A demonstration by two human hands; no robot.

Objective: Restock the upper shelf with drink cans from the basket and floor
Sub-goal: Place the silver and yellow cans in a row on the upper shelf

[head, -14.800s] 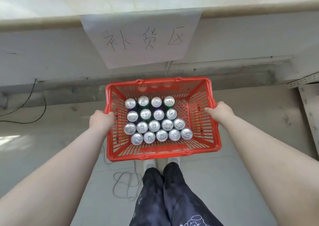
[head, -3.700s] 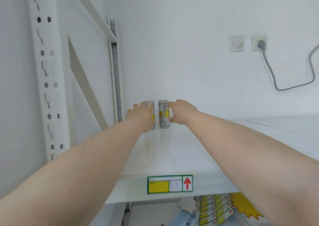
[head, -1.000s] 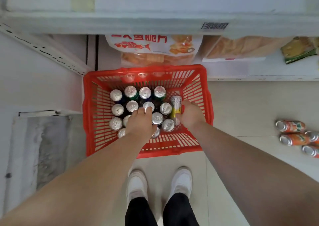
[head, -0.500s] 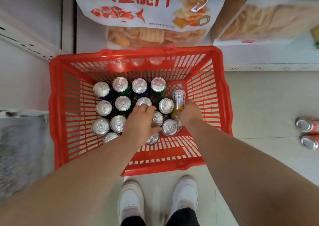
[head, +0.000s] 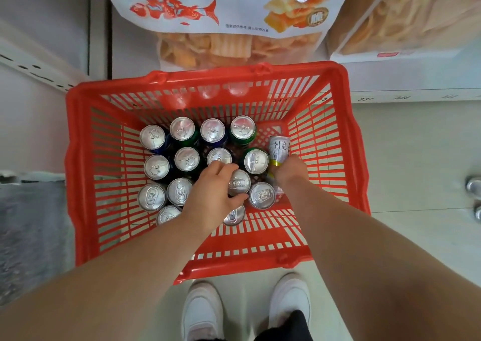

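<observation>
A red plastic basket (head: 86, 174) stands on the floor in front of my feet, holding several upright drink cans (head: 182, 129) with silver tops. My right hand (head: 289, 170) grips a white and yellow can (head: 279, 149), tilted and lifted slightly at the right side of the group. My left hand (head: 213, 195) reaches down into the middle of the cans, its fingers curled over one whose body is hidden beneath the hand. The upper shelf is out of view.
Large snack bags (head: 229, 17) lie on the low shelf just behind the basket. Cans on the floor (head: 473, 184) show at the right edge. A white perforated shelf upright (head: 33, 67) runs at the left. My white shoes (head: 203, 312) stand below the basket.
The view has come closer to the basket. My right hand still grips the white and yellow can, and my left hand has stayed over the middle cans.
</observation>
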